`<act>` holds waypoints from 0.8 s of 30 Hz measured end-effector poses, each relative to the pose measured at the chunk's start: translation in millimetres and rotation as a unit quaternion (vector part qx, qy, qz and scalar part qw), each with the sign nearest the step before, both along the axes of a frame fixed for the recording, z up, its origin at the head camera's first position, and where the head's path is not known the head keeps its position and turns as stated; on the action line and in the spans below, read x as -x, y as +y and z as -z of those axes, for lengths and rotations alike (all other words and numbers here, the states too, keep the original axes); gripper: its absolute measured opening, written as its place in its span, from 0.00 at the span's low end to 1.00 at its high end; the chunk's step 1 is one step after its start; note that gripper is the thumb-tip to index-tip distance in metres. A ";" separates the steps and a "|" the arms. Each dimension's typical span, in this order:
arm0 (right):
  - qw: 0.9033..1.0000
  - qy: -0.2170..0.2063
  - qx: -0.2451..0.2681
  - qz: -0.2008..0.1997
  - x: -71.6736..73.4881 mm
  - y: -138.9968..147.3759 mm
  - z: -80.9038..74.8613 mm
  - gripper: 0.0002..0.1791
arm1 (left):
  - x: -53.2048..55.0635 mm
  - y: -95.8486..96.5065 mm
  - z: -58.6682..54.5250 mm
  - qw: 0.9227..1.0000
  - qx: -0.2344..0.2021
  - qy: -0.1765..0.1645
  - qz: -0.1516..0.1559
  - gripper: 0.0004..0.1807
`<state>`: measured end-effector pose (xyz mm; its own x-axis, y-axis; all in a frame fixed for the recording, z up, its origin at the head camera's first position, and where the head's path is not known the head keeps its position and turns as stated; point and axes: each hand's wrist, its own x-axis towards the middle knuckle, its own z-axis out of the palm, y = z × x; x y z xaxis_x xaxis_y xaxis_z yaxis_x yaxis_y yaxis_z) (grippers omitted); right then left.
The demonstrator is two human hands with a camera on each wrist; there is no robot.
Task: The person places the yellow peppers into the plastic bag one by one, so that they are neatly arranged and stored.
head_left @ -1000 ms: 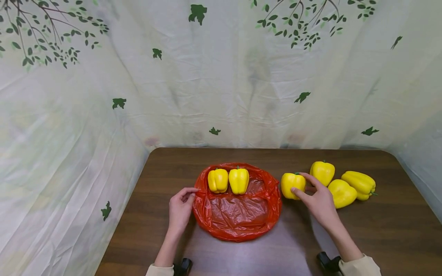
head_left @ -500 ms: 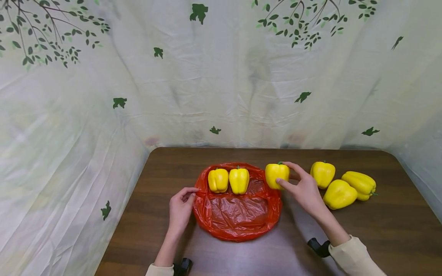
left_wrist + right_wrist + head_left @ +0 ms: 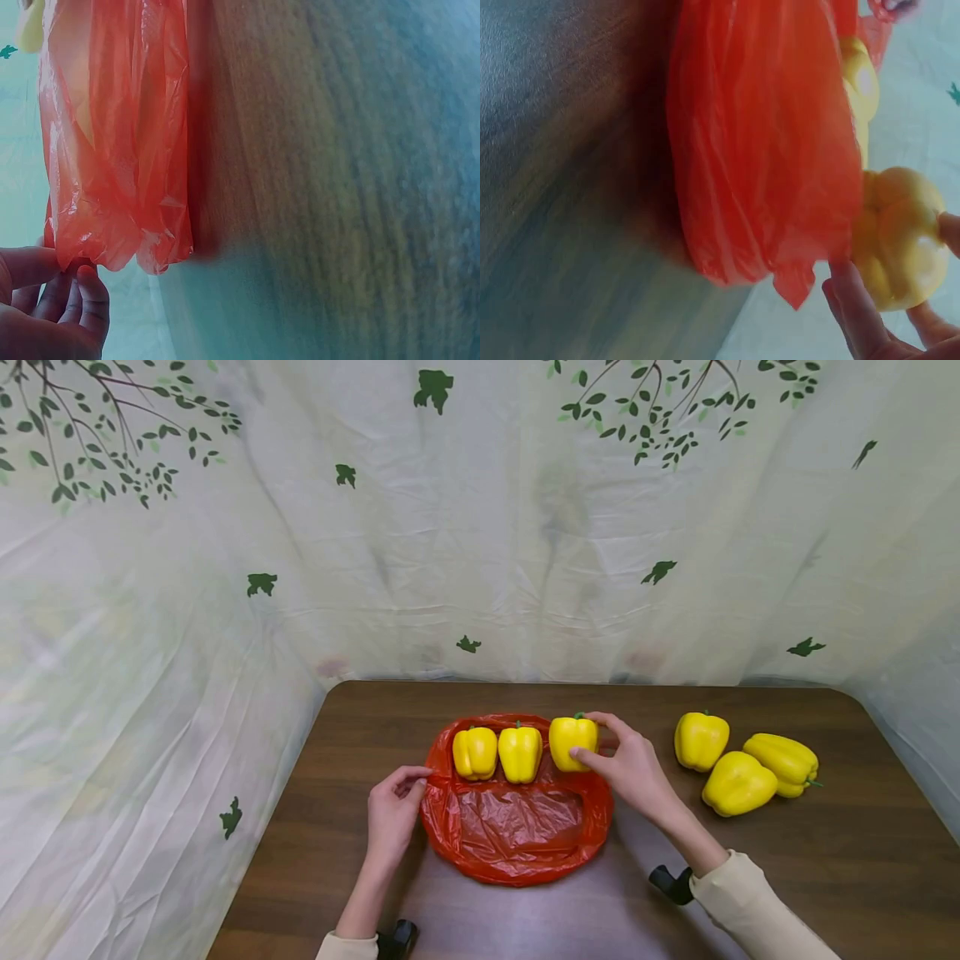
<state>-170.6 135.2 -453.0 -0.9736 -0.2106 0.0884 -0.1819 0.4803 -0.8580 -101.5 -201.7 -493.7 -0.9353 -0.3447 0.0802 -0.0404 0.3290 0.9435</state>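
Note:
A red plastic bag (image 3: 517, 868) stands on the table with its mouth spread wide. Two yellow bell peppers (image 3: 475, 753) sit side by side at its far side. My left hand (image 3: 395, 814) pinches the bag's left rim between thumb and fingers, as the left wrist view also shows. In my right hand (image 3: 628, 768) is a third yellow bell pepper (image 3: 573, 743), gripped between thumb and fingers over the bag's far right part. In the right wrist view this bell pepper (image 3: 900, 244) hangs just beyond the bag's rim, with fingers around it.
On the right of the brown wooden table (image 3: 847, 877) lie three more yellow bell peppers (image 3: 739, 783), grouped close together. A pale curtain (image 3: 510, 568) with printed leaves hangs behind the table's far edge.
My right hand has carried the bell pepper leftward from beside the bag to over its far right part. The left hand has stayed at the rim.

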 end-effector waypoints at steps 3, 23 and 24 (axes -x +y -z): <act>1.000 0.001 -0.016 -0.006 0.1 -6.4 2.2 0.33 | -0.5 -0.1 -0.3 1.000 -0.002 -0.001 0.001 0.09; 0.994 -0.030 -0.101 -0.021 7.6 -19.4 19.2 0.30 | -1.1 1.2 -0.5 1.000 -0.001 0.001 0.004 0.09; 0.994 -0.032 -0.102 -0.024 7.8 -19.6 19.7 0.30 | -1.4 1.7 -2.0 1.000 -0.003 0.001 0.005 0.09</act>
<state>-178.4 115.6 -472.8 -0.9644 -0.2636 -0.0229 -0.1562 0.6370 -0.7549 -100.1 -200.0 -491.7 -0.9381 -0.3367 0.0810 -0.0346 0.3239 0.9455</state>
